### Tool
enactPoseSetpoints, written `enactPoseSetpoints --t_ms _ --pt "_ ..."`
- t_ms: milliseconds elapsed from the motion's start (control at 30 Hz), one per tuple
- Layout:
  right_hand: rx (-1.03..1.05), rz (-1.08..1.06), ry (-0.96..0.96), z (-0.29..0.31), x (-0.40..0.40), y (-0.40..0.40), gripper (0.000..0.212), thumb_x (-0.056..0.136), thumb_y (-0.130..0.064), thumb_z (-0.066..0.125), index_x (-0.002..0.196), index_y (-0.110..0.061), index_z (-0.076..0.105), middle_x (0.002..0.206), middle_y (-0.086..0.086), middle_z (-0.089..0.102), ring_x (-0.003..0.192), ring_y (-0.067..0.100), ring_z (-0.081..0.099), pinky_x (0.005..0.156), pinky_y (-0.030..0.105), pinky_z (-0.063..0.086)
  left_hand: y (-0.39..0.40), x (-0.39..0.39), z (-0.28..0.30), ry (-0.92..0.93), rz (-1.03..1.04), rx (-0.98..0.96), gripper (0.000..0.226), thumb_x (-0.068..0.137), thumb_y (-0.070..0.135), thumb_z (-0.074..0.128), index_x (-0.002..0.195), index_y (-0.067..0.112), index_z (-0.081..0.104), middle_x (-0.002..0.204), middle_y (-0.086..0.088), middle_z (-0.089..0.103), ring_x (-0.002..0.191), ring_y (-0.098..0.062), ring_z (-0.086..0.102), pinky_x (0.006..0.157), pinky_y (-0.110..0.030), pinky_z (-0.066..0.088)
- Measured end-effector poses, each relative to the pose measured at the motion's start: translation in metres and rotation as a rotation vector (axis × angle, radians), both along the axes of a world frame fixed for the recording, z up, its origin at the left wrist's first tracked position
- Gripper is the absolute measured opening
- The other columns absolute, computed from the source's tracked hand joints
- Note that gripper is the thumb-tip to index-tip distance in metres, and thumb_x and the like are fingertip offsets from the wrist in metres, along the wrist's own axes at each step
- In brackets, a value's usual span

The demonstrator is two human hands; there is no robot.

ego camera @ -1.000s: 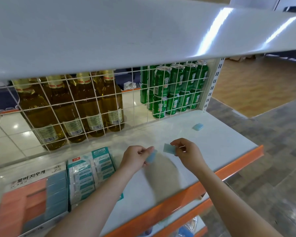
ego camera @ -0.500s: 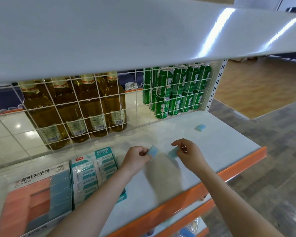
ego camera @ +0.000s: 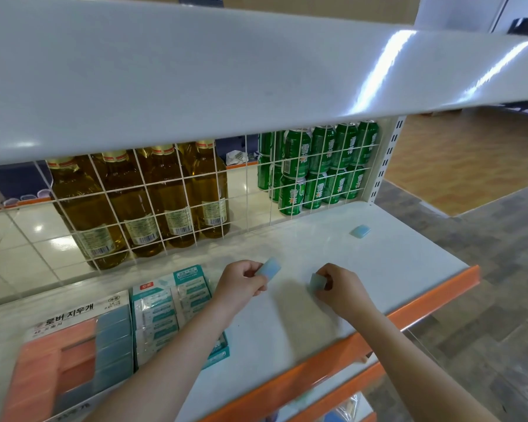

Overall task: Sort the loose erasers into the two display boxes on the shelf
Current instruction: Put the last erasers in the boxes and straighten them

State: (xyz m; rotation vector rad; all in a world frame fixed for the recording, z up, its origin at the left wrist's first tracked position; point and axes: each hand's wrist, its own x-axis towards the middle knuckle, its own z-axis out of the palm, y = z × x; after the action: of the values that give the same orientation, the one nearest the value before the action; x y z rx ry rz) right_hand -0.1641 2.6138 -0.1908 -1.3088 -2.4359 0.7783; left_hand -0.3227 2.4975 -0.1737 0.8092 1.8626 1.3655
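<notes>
Mid-sort here — the left hand (ego camera: 241, 283) is pinching a blue eraser (ego camera: 268, 267) above the shelf (ego camera: 393, 269), the right hand (ego camera: 339, 287) pinching another one (ego camera: 317, 281). Next they're probably needing to carry both left to the pink-and-blue display box (ego camera: 73, 348) — a third eraser (ego camera: 360, 231) is lying far right.

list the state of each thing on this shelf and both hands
left hand: pinches a blue eraser
right hand: pinches a second blue eraser
loose eraser: lies flat on the shelf, untouched
pink and blue box: open, partly filled
teal box: open, full of wrapped erasers
</notes>
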Motion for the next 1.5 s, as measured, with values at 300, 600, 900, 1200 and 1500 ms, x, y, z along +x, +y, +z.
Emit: enactPoseSetpoints --t_ms 300,600,900,1200,1500 --pt "-0.032 0.064 0.179 0.013 0.001 0.002 0.015 0.08 -0.006 0.061 0.093 -0.013 0.062 0.093 0.009 0.06 0.079 0.023 0.055 0.071 0.028 0.043 -0.004 0.003 0.004 -0.029 -0.009 0.012 0.023 0.084 -0.004 0.055 0.1 0.01 0.064 0.075 -0.001 0.059 0.067 -0.01 0.051 0.064 -0.017 0.044" --pt "-0.203 0.042 0.444 0.028 0.002 -0.008 0.019 0.079 0.002 0.063 0.091 -0.013 0.066 0.08 0.004 0.058 0.062 0.01 0.047 0.055 0.01 0.039 -0.008 0.005 0.005 -0.118 0.026 0.064 0.019 0.089 0.0 0.054 0.084 0.016 0.062 0.078 -0.001 0.064 0.069 -0.013 0.062 0.065 -0.019 0.051" --pt "-0.357 0.031 0.541 0.03 0.004 -0.009 0.028 0.082 0.008 0.057 0.086 -0.019 0.063 0.085 0.003 0.06 0.069 0.017 0.056 0.071 0.028 0.049 -0.011 0.003 0.004 -0.157 0.043 0.074 0.015 0.091 0.003 0.053 0.092 0.014 0.061 0.087 -0.003 0.065 0.074 -0.014 0.065 0.063 -0.018 0.054" --pt "-0.39 0.055 0.582 0.025 0.003 -0.012 0.024 0.083 0.01 0.057 0.09 -0.012 0.062 0.073 0.006 0.048 0.063 0.014 0.049 0.062 0.013 0.047 -0.01 0.007 0.003 -0.046 0.061 0.037 0.021 0.082 -0.003 0.059 0.097 0.011 0.065 0.077 0.002 0.061 0.07 -0.009 0.056 0.064 -0.018 0.045" --pt "-0.466 0.0 0.673 0.021 0.0 -0.009 0.024 0.082 0.009 0.058 0.092 -0.012 0.064 0.075 0.002 0.063 0.064 0.005 0.058 0.064 0.012 0.05 -0.008 0.007 0.0 -0.132 0.045 0.011 0.015 0.09 0.005 0.055 0.087 0.02 0.059 0.096 -0.009 0.062 0.094 -0.028 0.062 0.084 -0.036 0.053"
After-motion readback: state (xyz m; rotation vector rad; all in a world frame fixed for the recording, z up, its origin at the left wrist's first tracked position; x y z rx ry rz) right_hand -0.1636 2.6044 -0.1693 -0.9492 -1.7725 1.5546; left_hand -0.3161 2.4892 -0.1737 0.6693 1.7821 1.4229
